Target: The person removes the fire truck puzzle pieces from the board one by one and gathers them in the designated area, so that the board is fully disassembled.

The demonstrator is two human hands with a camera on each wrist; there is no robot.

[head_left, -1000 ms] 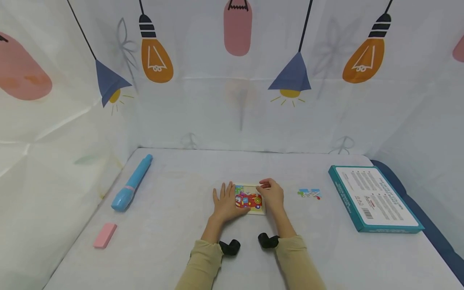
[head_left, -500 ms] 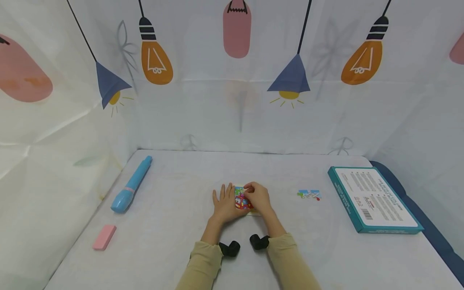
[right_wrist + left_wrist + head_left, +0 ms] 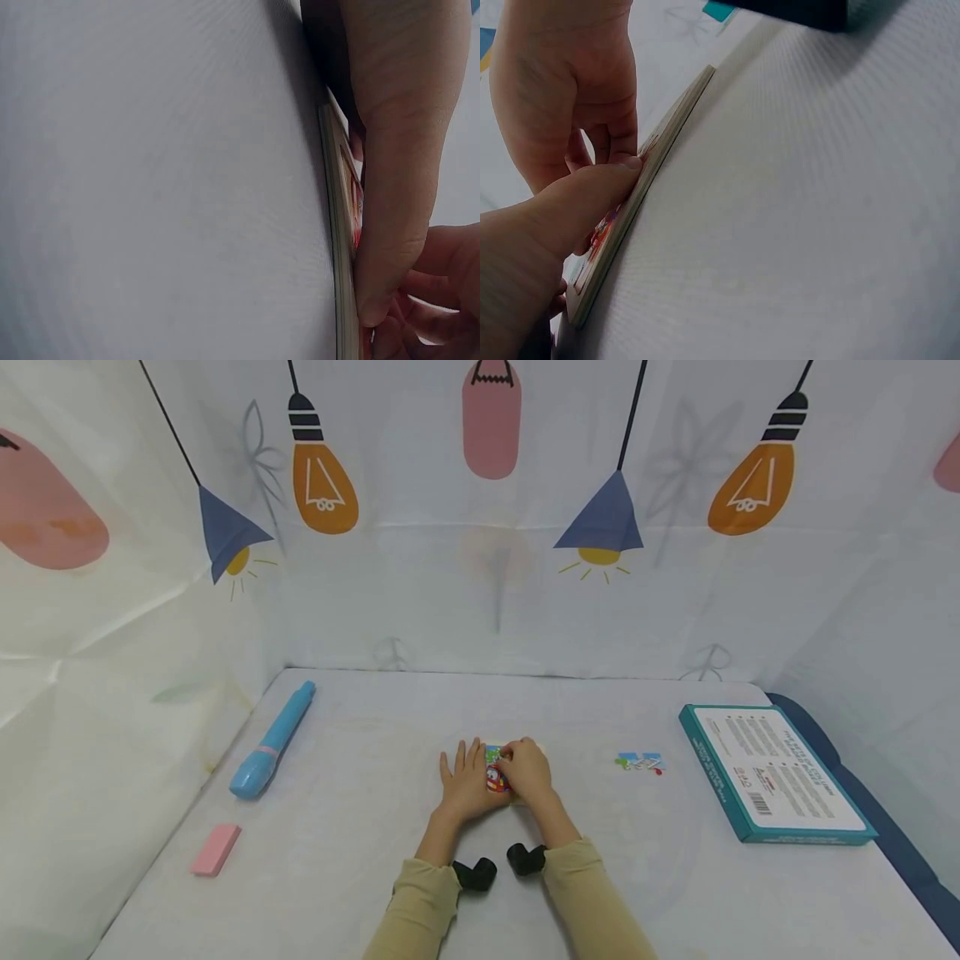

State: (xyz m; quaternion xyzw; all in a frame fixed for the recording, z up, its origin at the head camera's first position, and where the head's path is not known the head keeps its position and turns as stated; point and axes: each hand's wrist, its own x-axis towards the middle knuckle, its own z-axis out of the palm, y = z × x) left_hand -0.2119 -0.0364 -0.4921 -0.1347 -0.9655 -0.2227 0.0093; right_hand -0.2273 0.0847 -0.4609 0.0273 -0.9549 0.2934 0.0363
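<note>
Left hand (image 3: pixel 467 783) spread against wooden jigsaw (image 3: pixel 495 778); whether right hand (image 3: pixel 527 770) pinches anything, we cannot tell; uneven pressing could skew the jigsaw.

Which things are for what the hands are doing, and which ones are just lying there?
For the job:
picture board, with fingers of both hands on it
colourful picture pieces off to the right, probably

Just lying there, it seems:
blue microphone-shaped thing
pink block
teal-edged box
</note>
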